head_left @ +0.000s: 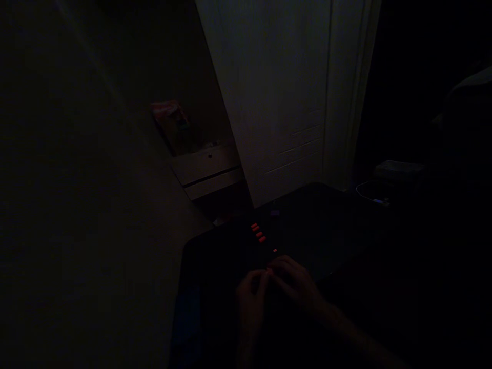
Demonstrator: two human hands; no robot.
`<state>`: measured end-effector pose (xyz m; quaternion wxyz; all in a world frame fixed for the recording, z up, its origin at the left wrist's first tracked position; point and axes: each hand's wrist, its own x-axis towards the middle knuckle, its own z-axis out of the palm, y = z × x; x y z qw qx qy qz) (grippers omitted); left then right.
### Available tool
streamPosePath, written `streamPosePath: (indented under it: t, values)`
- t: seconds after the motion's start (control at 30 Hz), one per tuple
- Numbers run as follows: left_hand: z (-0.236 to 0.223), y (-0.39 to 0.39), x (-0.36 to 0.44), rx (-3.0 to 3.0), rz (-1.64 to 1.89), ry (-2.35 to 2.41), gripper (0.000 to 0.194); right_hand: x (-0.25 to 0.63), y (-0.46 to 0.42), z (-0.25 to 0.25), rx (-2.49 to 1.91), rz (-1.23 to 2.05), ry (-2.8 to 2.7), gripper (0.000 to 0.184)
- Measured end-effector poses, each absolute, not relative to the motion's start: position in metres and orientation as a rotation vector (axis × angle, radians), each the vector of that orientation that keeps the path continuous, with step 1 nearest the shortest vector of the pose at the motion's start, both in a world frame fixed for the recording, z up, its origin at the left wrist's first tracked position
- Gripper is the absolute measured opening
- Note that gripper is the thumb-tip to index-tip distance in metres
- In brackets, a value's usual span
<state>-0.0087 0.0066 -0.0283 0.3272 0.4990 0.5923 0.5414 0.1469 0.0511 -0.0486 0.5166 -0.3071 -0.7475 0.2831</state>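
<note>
In very dim light, my left hand [251, 294] and my right hand [294, 279] meet over a dark table, fingertips pinched close together. Between them shows a small reddish piece [269, 270], too dark to tell its kind. Both hands seem closed on it. Just beyond the fingers lies a tiny orange-red bit [274, 250]. Farther off, several short orange-red pieces [259, 234] lie in a slanting row on the table.
The dark table [326, 225] has a small bluish block [274, 212] near its far edge. A dark blue flat thing [187, 318] is at the left. Behind stand a pale door panel [277, 92] and a drawer unit [209, 166]. At right lies a white cable [363, 195].
</note>
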Motion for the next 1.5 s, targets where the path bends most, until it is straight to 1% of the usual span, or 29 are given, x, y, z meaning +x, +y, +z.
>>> streamPosePath:
  t: [0.23,0.43,0.73,0.97,1.1,1.3,1.5]
  values:
    - [-0.0248,0.0051,-0.0085,1.350,1.413,1.607,0.036,0.1496,0.0486,-0.0421,-0.729,0.716,-1.830,0.012]
    - [-0.0275,0.0058,-0.0108,1.328,1.472,1.666,0.034,0.1471,0.0501,-0.0481,-0.809,0.688,-1.785,0.011]
    - [-0.0265,0.0066,-0.0123,1.300,1.468,1.555,0.026,0.1486,0.0496,-0.0453,-0.734,0.698,-1.807,0.013]
    - [-0.0231,0.0061,-0.0127,1.276,1.401,1.498,0.029,0.1497,0.0512,-0.0468,-0.717,0.709,-1.824,0.015]
    - [-0.0208,0.0057,-0.0123,1.274,1.428,1.520,0.028,0.1510,0.0489,-0.0426,-0.733,0.722,-1.850,0.014]
    - [-0.0194,0.0043,-0.0125,1.266,1.480,1.534,0.027,0.1497,0.0488,-0.0440,-0.809,0.762,-1.823,0.022]
    - [-0.0226,0.0047,-0.0143,1.252,1.524,1.542,0.024,0.1504,0.0492,-0.0417,-0.807,0.833,-1.777,0.019]
